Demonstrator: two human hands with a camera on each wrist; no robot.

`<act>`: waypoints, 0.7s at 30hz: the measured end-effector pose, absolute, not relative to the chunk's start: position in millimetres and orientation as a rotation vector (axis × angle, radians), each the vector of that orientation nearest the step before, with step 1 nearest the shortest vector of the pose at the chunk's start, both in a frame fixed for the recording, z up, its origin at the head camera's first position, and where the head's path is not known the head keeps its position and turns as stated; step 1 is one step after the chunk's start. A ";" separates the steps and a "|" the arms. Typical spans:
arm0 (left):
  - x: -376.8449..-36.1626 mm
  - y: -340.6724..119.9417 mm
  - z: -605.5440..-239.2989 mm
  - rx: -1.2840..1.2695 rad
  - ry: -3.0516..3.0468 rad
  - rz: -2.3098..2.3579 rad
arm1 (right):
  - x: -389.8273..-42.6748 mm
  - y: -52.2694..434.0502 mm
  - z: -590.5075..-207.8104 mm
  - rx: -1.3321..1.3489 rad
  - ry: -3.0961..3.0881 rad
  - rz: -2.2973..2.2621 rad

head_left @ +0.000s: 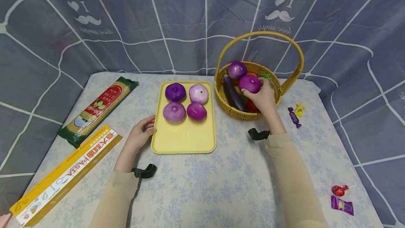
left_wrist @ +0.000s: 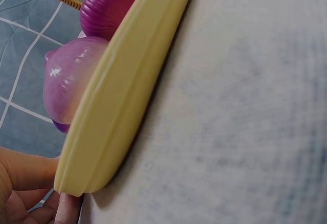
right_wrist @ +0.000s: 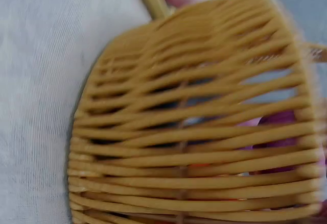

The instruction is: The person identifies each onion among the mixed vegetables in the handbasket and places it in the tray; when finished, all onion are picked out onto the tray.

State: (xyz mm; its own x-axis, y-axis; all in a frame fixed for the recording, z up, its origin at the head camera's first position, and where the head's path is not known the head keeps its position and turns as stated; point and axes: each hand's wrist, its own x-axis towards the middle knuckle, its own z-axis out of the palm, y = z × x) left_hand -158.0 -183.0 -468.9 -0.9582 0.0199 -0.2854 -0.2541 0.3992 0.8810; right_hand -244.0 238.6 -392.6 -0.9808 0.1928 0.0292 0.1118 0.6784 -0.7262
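Pasta box (head_left: 66,175): slants across the counter (head_left: 234,182), upper end just beside the pasta bag (head_left: 98,112); neither seems part of this work.
Left grip (head_left: 139,132): fingers bent at the left edge of the tray (head_left: 183,139), holding it, probably to steady it.
Tray's far half: a deep-purple onion (head_left: 175,92) and, nearer, a lilac onion (head_left: 174,112); to their right, a pale onion (head_left: 198,93) and a magenta onion (head_left: 197,111).
Basket (head_left: 240,115): stands right of the tray, with an eggplant (head_left: 232,94) and another onion (head_left: 237,70) inside, its handle (head_left: 261,35) arching above.
Held onion (head_left: 250,83): within the basket's rim, near the other onion (whether it rests on anything below, I cannot tell).
Right grip (head_left: 262,96): pinches the held onion between thumb and fingers. Step in hand, as I judge it: handling this onion at the basket. The next move calls for a secure pinch and clearance from rim and handle.
Sweets: a purple candy (head_left: 294,117) and yellow candy (head_left: 299,110), right of the basket, untouched.
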 end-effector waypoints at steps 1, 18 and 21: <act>-157.9 -183.1 -468.8 -0.206 2.408 1.584 | -240.2 238.0 -390.5 -0.257 -2.771 1.219; -157.2 -183.0 -467.6 -0.210 2.378 1.603 | -182.1 193.0 -376.6 0.008 -2.688 1.585; -157.4 -182.6 -467.2 -0.205 2.380 1.602 | -173.0 179.4 -379.7 0.069 -2.701 1.633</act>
State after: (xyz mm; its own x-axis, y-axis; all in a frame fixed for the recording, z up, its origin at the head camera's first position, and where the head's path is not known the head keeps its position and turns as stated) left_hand -157.4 -182.6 -467.2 -0.9550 0.0307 -0.2951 -0.2619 0.3803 0.8870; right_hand -173.0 179.4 -379.7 -0.9989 -0.0455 0.0096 -0.0296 0.4639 -0.8854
